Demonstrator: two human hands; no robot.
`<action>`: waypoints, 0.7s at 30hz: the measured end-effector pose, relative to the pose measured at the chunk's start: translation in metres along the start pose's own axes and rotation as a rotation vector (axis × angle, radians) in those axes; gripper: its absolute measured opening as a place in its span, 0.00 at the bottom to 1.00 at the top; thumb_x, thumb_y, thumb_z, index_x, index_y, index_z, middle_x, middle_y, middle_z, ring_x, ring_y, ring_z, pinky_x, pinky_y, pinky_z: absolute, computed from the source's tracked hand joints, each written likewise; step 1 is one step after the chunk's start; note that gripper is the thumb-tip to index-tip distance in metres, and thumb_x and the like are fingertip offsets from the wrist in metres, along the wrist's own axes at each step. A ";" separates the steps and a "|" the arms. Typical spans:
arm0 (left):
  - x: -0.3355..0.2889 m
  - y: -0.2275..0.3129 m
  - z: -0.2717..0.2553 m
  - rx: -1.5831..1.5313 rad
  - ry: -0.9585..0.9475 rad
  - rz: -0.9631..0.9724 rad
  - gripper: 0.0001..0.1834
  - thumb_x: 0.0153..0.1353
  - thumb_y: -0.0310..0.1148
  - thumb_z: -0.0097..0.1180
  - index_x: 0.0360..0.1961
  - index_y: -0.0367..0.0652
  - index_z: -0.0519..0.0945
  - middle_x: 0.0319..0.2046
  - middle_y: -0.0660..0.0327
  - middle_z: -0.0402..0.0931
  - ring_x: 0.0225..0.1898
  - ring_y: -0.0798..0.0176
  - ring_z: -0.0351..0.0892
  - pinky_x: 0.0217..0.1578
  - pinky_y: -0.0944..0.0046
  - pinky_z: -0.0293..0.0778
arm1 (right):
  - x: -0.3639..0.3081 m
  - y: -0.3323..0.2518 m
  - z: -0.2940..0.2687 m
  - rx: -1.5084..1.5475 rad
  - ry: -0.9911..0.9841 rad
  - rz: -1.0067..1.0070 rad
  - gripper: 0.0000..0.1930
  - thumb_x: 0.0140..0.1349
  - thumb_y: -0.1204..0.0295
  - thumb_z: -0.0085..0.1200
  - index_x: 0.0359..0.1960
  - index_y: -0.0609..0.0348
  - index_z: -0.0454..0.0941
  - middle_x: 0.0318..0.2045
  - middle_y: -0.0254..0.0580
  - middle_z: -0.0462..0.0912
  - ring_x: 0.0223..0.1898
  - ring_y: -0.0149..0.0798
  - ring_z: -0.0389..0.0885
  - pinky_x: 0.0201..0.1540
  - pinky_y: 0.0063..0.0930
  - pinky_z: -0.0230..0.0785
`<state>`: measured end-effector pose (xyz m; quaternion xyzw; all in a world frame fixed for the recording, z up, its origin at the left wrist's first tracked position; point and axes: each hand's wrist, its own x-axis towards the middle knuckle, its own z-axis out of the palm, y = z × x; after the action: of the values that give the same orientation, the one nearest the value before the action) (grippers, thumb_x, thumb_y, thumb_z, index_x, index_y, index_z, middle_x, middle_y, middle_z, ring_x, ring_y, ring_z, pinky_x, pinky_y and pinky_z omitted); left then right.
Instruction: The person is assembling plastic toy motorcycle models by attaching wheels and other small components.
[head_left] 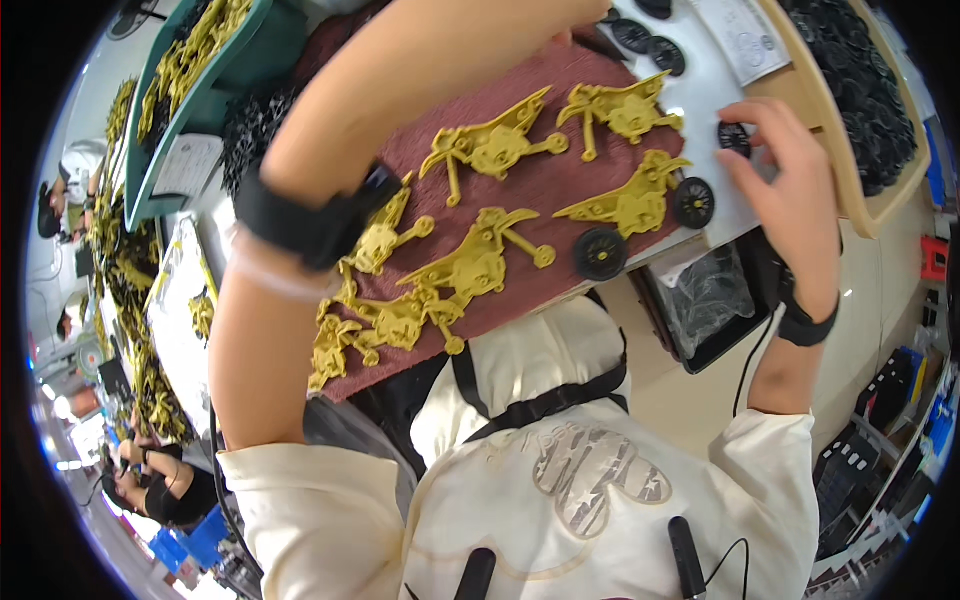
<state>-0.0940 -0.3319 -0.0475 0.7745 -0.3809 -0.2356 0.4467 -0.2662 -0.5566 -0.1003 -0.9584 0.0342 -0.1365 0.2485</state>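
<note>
My right hand (790, 165) is at the right side of the white tabletop, thumb and fingers closed round a small black wheel (735, 138). My left forearm (430, 75) reaches across the top of the view, and its hand lies beyond the upper edge. Several yellow plastic frames (497, 145) are spread in rows on a maroon cloth (555, 285). The yellow frame nearest my right hand (632, 205) has a black wheel (600, 253) at its near end and another black wheel (694, 203) at its right. More loose black wheels (665, 56) lie at the far edge.
A beige bin (858, 190) full of black wheels stands at the right. At the far left is a green bin (265, 50) of yellow parts, beside a heap of small black pieces (258, 125). Below the table edge sits a black tray (715, 345) with clear plastic. Other people work at left.
</note>
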 end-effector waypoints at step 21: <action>-0.043 -0.029 0.060 0.732 -0.043 0.243 0.19 0.50 0.31 0.65 0.43 0.38 0.75 0.39 0.51 0.72 0.45 0.46 0.76 0.44 0.53 0.74 | -0.024 -0.044 -0.014 0.098 0.108 -0.045 0.13 0.53 0.78 0.61 0.41 0.61 0.78 0.40 0.36 0.79 0.39 0.33 0.73 0.42 0.25 0.62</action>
<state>-0.1517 -0.3193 -0.1011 0.8268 -0.5382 -0.0455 0.1572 -0.2932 -0.5210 -0.0734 -0.9368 0.0194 -0.1950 0.2900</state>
